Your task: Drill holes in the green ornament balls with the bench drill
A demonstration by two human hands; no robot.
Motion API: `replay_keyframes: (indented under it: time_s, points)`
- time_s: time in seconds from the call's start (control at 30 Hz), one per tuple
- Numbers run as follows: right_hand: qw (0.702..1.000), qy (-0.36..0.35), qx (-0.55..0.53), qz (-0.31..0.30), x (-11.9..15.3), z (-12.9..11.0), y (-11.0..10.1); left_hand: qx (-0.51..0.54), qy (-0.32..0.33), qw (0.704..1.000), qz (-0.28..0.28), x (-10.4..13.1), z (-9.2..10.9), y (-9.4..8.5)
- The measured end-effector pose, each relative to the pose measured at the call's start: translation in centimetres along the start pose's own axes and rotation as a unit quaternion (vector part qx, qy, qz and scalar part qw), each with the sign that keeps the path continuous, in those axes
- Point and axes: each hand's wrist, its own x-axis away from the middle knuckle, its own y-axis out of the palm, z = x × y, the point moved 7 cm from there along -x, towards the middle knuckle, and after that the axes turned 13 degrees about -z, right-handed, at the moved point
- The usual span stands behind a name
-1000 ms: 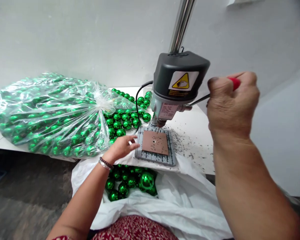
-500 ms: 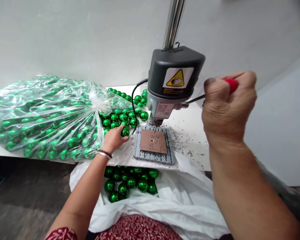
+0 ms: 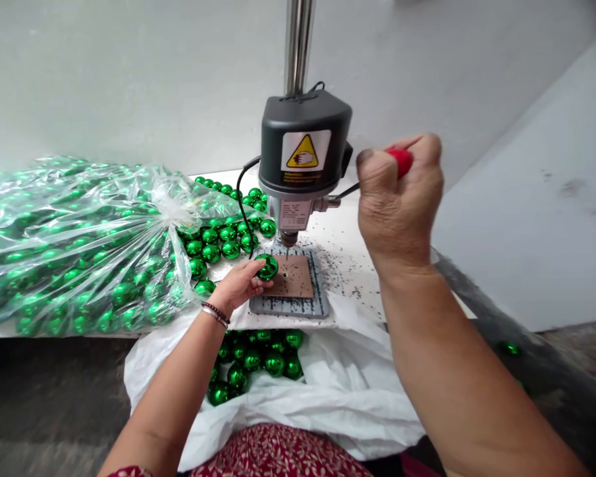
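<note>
A shiny green bauble (image 3: 267,267) is pinched in my left hand (image 3: 241,285), over the left part of the brown board (image 3: 298,281). That board has a small hole and lies on the grey slotted base (image 3: 291,307) of a drill press (image 3: 305,146). The drill bit (image 3: 287,253) points down just above and right of the bauble, apart from it. My right hand (image 3: 402,199) is wrapped round the red knob (image 3: 402,161) of the press's feed lever, up to the right of the motor housing.
A tied clear plastic bag (image 3: 94,258) full of green baubles fills the table's left. Loose baubles (image 3: 221,242) lie between bag and press, beside a black cable (image 3: 242,199). Dark shavings dot the white tabletop (image 3: 347,248). More baubles rest in white cloth (image 3: 322,397) below the edge.
My left hand has taken a bauble from the loose group and carried it right, over the board. My right hand stays on the lever knob. The whole view has shifted.
</note>
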Motion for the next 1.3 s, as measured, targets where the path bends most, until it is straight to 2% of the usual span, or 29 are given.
replay_keyframes:
  time_s: [0.17,0.27,0.33,0.4,0.47,0.73,0.93,1.1,1.3]
  points:
    - [1.000,0.018,-0.008,-0.005,0.1,-0.1,0.0,-0.035,0.018,0.999,-0.006,-0.4,0.5,0.5]
    - [1.000,0.013,-0.008,-0.011,0.3,-0.3,0.0,-0.103,0.021,0.994,-0.010,-0.5,0.9,0.7]
    - [1.000,0.014,-0.010,-0.012,0.3,-0.3,0.0,-0.202,0.041,0.978,0.030,-0.5,1.6,0.3]
    - [1.000,0.010,-0.010,-0.009,0.3,-0.2,-0.1,-0.304,0.071,0.947,0.079,-0.5,2.3,0.0]
    - [1.000,-0.001,-0.004,-0.007,0.3,-0.3,-0.2,-0.360,0.092,0.923,0.099,-0.8,2.6,0.1]
    - [1.000,0.002,-0.001,-0.013,0.5,-0.7,-0.4,-0.404,0.112,0.903,0.093,-1.9,2.4,1.6]
    - [0.999,0.027,0.007,-0.033,0.6,-0.9,-0.3,-0.463,0.087,0.874,0.116,-1.6,2.4,2.4]
    - [0.999,0.026,0.005,-0.034,0.7,-0.8,-0.3,-0.494,0.113,0.854,0.118,-1.1,1.7,2.8]
    - [0.999,0.023,-0.002,-0.033,0.9,-0.6,-0.2,-0.472,0.115,0.862,0.145,-1.3,1.4,2.3]
